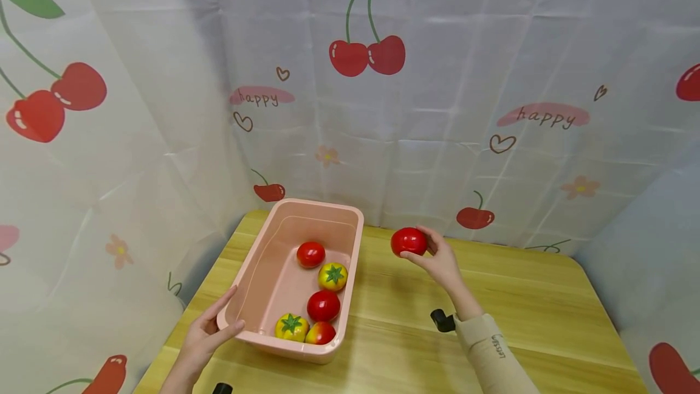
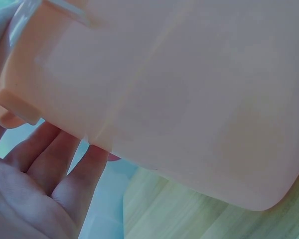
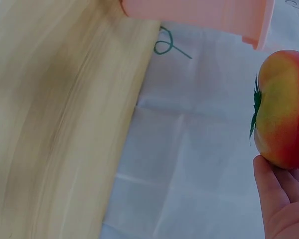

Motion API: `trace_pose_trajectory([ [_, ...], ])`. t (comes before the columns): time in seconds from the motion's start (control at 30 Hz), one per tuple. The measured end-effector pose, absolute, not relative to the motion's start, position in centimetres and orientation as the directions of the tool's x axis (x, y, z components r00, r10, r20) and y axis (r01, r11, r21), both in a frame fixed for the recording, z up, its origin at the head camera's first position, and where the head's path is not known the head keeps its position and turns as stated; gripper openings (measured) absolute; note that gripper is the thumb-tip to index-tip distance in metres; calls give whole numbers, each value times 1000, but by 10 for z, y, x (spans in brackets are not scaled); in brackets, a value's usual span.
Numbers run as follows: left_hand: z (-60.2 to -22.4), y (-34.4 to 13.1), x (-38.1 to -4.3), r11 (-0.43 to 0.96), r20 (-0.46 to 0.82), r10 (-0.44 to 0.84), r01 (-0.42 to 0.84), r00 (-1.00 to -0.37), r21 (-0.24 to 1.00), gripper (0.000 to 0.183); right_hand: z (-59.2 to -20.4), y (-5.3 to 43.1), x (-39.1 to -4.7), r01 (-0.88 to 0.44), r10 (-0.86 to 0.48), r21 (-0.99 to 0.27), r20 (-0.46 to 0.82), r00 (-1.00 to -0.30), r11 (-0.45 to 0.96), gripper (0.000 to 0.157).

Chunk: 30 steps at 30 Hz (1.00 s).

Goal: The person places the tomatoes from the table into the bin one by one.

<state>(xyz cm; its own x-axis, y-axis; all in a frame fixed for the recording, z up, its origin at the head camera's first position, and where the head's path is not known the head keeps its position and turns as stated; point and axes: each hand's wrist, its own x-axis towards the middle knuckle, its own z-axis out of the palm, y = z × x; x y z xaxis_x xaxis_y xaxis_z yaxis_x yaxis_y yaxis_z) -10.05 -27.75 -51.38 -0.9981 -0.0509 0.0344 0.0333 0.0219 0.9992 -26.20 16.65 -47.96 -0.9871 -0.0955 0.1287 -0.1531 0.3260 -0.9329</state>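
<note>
My right hand (image 1: 442, 266) holds a toy tomato (image 1: 408, 241) between thumb and fingers, raised to the right of a pink plastic bin (image 1: 356, 242). The right wrist view shows the tomato's yellow-and-red side and green leafy top (image 3: 256, 108) above the fingertips. At the bin's near left corner, my left hand (image 1: 199, 339) grips the rim. Its fingers (image 2: 87, 174) lie against the bin's outer wall in the left wrist view. Inside the bin are several more toy tomatoes, among them a red one (image 1: 310, 255) toward the back and a yellow one (image 1: 291, 327) near the front.
The bin stands on the left part of a wood-grain table (image 1: 525, 297). A white curtain (image 1: 426, 114) printed with cherries hangs behind the table's back edge and along both sides. Black camera pieces (image 1: 442, 320) show by the wrists.
</note>
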Motion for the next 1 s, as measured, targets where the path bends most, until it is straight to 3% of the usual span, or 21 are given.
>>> trace_pose_trajectory([
  [1.0, -514, -277, -100, 19, 33, -46, 32, -998, 999, 66, -453, 121, -244, -218, -181, -940, 174, -968, 261, 72],
])
